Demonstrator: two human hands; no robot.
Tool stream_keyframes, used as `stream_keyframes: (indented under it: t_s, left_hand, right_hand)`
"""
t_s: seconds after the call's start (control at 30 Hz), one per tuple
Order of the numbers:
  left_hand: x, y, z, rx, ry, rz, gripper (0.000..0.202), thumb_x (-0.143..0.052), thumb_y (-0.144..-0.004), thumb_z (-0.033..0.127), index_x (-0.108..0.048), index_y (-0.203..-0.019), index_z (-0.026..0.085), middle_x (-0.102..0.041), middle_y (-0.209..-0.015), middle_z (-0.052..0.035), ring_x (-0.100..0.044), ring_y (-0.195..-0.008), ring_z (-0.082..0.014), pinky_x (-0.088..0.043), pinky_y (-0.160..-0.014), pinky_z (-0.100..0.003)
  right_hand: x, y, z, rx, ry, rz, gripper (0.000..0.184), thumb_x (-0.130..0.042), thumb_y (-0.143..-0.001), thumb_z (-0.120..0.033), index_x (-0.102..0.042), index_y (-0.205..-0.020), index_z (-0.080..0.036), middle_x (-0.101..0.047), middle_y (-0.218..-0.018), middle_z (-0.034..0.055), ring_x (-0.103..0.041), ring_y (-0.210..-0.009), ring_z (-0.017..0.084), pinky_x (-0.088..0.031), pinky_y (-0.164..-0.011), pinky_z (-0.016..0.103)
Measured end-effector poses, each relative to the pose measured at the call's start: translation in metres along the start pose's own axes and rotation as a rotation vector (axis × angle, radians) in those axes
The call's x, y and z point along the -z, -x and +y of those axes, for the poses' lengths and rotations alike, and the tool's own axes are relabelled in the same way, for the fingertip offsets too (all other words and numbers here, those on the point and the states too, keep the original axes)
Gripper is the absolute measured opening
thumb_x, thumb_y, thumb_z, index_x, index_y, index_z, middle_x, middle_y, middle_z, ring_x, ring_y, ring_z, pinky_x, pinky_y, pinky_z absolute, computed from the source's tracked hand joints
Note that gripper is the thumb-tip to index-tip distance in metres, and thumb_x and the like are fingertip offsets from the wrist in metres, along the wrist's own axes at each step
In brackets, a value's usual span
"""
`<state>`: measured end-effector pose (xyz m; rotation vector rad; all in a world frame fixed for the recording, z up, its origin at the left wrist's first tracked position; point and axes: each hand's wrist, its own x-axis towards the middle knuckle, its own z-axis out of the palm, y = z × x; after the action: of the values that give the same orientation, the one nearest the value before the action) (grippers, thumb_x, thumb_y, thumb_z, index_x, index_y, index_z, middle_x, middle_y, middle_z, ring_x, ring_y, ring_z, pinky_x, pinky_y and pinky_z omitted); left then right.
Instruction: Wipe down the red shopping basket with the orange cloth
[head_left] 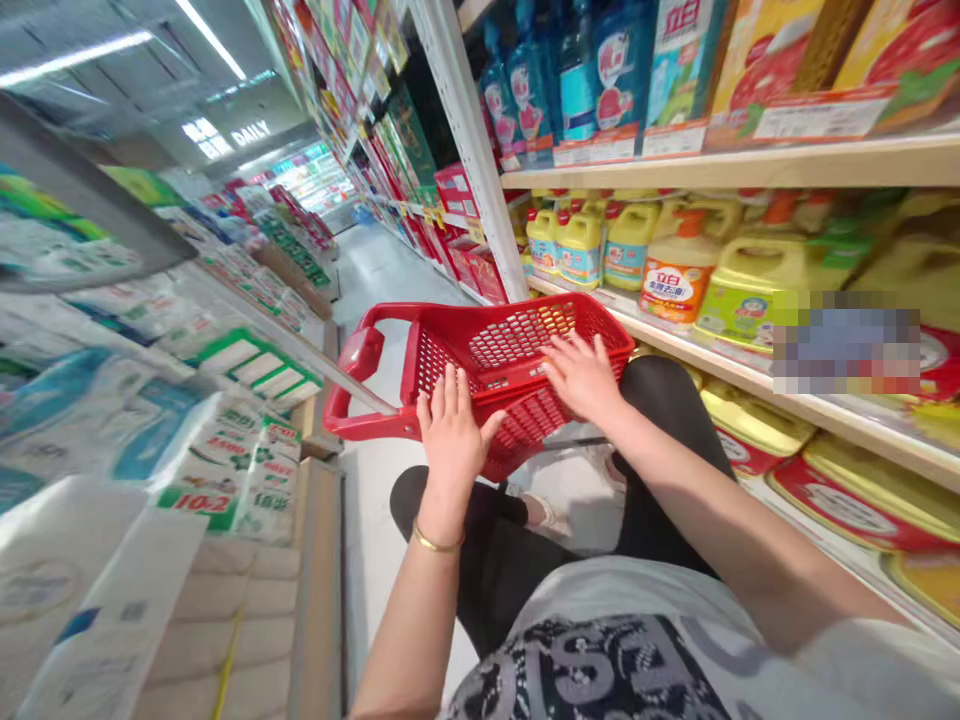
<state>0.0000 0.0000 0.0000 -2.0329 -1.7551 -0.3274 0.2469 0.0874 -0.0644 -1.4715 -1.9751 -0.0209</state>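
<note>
A red plastic shopping basket [525, 345] with perforated walls sits in front of my knees, its red handle [358, 358] with a metal rod reaching out to the left. My left hand [454, 420] lies over the near rim with the fingers stretched out and holds nothing. Over the right part of the basket, my right hand [581, 378] spreads its fingers, palm down, also with nothing in it. Whether either palm presses on the rim, I cannot tell. Through the holes and opening I make out no goods in the basket.
Shelves [750, 165] on the right carry blue bottles, boxes and yellow detergent jugs [581, 245]. Packs of tissue paper [225, 465] are stacked on the left. The aisle floor [375, 265] runs away ahead. A patch at the right is pixelated.
</note>
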Motion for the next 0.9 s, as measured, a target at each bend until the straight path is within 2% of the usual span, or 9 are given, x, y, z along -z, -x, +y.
stream_keyframes:
  t_s: [0.1,0.17,0.23,0.43,0.53,0.6,0.67,0.8,0.9]
  left_hand:
    - [-0.001,-0.001,0.003,0.008,0.021,0.016,0.09,-0.036,-0.106,0.072,-0.029,-0.171,0.011,-0.026,-0.179,-0.0141,-0.038,-0.16,-0.0358,-0.018,-0.135,-0.056]
    - [-0.003,-0.001,0.004,0.013,0.031,0.028,0.089,-0.037,-0.106,0.071,-0.029,-0.171,0.011,-0.026,-0.179,-0.0139,-0.038,-0.16,-0.0359,-0.018,-0.135,-0.056]
    - [-0.005,-0.002,0.003,0.014,0.038,0.036,0.088,-0.037,-0.106,0.07,-0.03,-0.171,0.011,-0.027,-0.179,-0.014,-0.039,-0.159,-0.0359,-0.018,-0.135,-0.056]
    - [-0.007,-0.002,-0.001,0.009,0.033,0.033,0.086,-0.038,-0.107,0.068,-0.029,-0.172,0.012,-0.029,-0.177,-0.0158,-0.041,-0.158,-0.0359,-0.019,-0.134,-0.057]
    - [-0.005,-0.002,-0.002,-0.001,0.011,0.023,0.087,-0.037,-0.107,0.069,-0.028,-0.172,0.013,-0.03,-0.177,-0.0163,-0.042,-0.158,-0.0361,-0.02,-0.133,-0.058]
    - [-0.003,-0.001,-0.002,-0.011,0.008,0.017,0.086,-0.037,-0.107,0.068,-0.028,-0.172,0.013,-0.03,-0.177,-0.0158,-0.042,-0.157,-0.0364,-0.021,-0.133,-0.058]
    - [-0.002,-0.001,0.0,-0.014,0.017,0.018,0.085,-0.038,-0.107,0.068,-0.029,-0.172,0.014,-0.031,-0.177,-0.0153,-0.043,-0.157,-0.0368,-0.021,-0.133,-0.058]
    - [-0.001,0.0,0.003,-0.003,0.049,0.04,0.087,-0.039,-0.106,0.069,-0.032,-0.171,0.012,-0.031,-0.177,-0.0145,-0.042,-0.157,-0.0367,-0.02,-0.134,-0.057]
    - [-0.001,0.0,0.004,0.007,0.067,0.046,0.088,-0.039,-0.105,0.071,-0.031,-0.171,0.012,-0.029,-0.178,-0.0143,-0.04,-0.159,-0.0362,-0.02,-0.134,-0.057]
  right_hand:
    - [0.015,0.001,0.043,-0.21,0.036,0.029,0.053,-0.034,-0.114,-0.045,-0.067,-0.148,-0.022,-0.056,-0.164,0.0099,-0.038,-0.159,0.041,-0.02,-0.128,0.078]
    - [0.019,0.0,0.048,-0.265,0.038,0.03,0.054,-0.033,-0.113,-0.045,-0.068,-0.148,-0.021,-0.055,-0.164,0.0106,-0.034,-0.161,0.044,-0.019,-0.127,0.079]
    - [0.016,-0.001,0.028,-0.228,0.019,0.006,0.055,-0.033,-0.113,-0.045,-0.068,-0.148,-0.022,-0.055,-0.165,0.0085,-0.028,-0.163,0.044,-0.016,-0.129,0.078]
    - [-0.01,-0.002,-0.086,0.122,-0.116,-0.073,0.056,-0.034,-0.114,-0.049,-0.055,-0.161,-0.026,-0.048,-0.17,0.0024,-0.028,-0.165,0.034,-0.015,-0.135,0.065]
    - [-0.013,-0.004,-0.101,0.181,-0.163,-0.086,0.055,-0.034,-0.115,-0.047,-0.052,-0.162,-0.025,-0.048,-0.17,0.0022,-0.031,-0.164,0.031,-0.017,-0.135,0.061]
    - [-0.01,-0.004,-0.086,0.199,-0.173,-0.099,0.056,-0.035,-0.114,-0.049,-0.053,-0.161,-0.026,-0.05,-0.169,0.0033,-0.033,-0.163,0.031,-0.018,-0.135,0.062]
    - [-0.004,-0.004,-0.055,0.162,-0.146,-0.094,0.056,-0.037,-0.114,-0.052,-0.056,-0.159,-0.026,-0.053,-0.166,0.0053,-0.034,-0.163,0.032,-0.016,-0.135,0.064]
    - [0.015,-0.001,0.025,-0.083,-0.031,-0.072,0.055,-0.034,-0.114,-0.052,-0.06,-0.156,-0.026,-0.052,-0.167,0.006,-0.034,-0.163,0.036,-0.01,-0.132,0.074]
    - [0.026,-0.002,0.059,-0.272,0.033,-0.067,0.058,-0.028,-0.114,-0.05,-0.059,-0.156,-0.025,-0.049,-0.169,0.0057,-0.029,-0.164,0.04,-0.013,-0.13,0.077]
